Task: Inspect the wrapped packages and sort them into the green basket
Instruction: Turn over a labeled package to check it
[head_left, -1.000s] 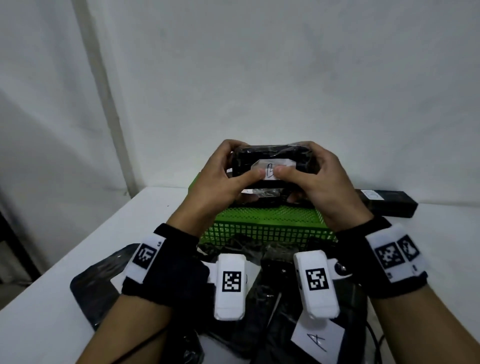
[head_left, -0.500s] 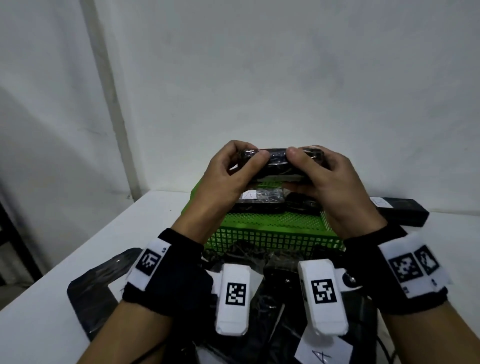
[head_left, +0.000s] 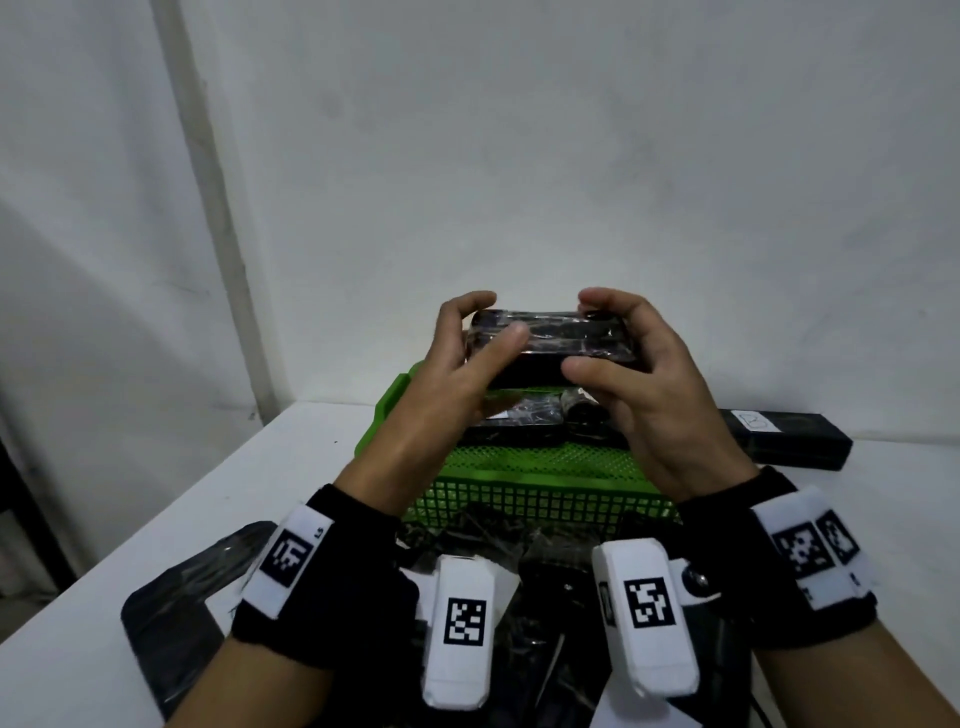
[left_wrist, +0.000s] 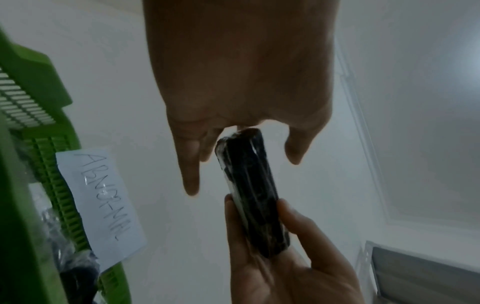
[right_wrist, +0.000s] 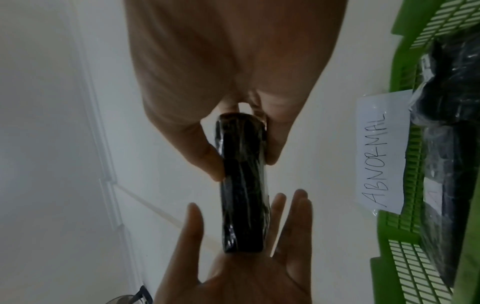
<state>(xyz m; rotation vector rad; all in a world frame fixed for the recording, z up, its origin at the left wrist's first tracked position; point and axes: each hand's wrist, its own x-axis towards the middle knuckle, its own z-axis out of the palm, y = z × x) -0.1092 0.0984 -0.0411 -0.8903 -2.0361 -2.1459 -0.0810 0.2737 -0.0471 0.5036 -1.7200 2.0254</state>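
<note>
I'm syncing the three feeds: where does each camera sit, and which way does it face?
Head: on the head, facing forward and down at package, basket, table; left hand, right hand show.
Left wrist: looks along the left hand at the package; right hand's grip opposite.
Right wrist: looks along the right hand; left hand opposite.
Shared: both wrist views show the ABNORMAL label.
</note>
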